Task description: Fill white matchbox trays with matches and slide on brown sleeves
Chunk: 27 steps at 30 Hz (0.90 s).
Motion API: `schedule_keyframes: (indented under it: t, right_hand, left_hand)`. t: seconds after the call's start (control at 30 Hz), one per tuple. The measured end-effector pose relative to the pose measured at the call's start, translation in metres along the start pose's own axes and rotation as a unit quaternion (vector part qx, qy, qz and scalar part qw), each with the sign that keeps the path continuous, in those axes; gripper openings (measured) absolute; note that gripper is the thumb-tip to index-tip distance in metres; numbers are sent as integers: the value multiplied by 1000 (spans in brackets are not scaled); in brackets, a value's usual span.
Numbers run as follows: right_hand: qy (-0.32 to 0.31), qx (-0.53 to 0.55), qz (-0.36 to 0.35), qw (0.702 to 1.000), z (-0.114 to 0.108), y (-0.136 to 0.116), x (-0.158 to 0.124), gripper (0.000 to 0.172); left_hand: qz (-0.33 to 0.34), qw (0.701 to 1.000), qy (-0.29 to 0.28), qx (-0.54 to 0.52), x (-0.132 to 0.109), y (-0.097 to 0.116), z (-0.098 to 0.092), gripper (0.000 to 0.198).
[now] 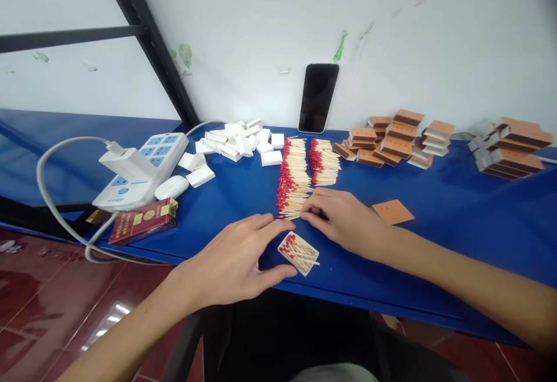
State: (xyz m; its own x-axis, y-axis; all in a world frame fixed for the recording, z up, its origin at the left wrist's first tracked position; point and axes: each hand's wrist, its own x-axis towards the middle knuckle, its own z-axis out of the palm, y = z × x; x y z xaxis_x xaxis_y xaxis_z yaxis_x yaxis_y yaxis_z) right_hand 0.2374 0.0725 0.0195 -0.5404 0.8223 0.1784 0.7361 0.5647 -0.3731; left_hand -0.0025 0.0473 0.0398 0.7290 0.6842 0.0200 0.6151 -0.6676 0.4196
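My left hand [237,263] rests on the blue table [456,213], thumb and fingers apart, flanking the left side of a small white tray [299,252] that holds several red-tipped matches. My right hand [343,219] lies just behind the tray, its fingertips pinched on matches at the near end of a long row of loose matches [292,179]. A second, shorter row of matches [322,161] lies beside it. A flat orange matchbox sleeve [393,211] lies to the right of my right hand.
A heap of empty white trays [235,141] sits at the back left. Orange matchboxes are stacked at the back [394,138] and far right [513,147]. A phone [318,97] leans on the wall. A power strip [141,167], white mouse [171,187] and red packet [143,220] lie left.
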Motion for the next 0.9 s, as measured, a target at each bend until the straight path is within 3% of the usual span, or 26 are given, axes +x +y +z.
schedule_keyframes:
  t: [0.13, 0.3, 0.47, 0.67, 0.9]
  right_hand:
    - [-45, 19, 14, 999, -7, 0, 0, 15]
    - [-82, 48, 63, 993, -14, 2, -4, 13]
    - [-79, 31, 53, 995, -14, 4, -10, 14]
    - [-75, 10, 42, 996, -20, 4, -12, 14]
    - [-50, -7, 19, 999, -29, -16, -12, 10]
  left_hand:
    - [-10, 1000, 8, 2, 0, 3, 10, 33]
    - [-17, 999, 30, -3, -2, 8, 16, 36]
    - [-25, 998, 46, -45, -3, 3, 8, 49]
    - [-66, 988, 119, -69, 11, -10, -3, 30]
    - [-47, 990, 121, -57, 36, 1, 2, 33]
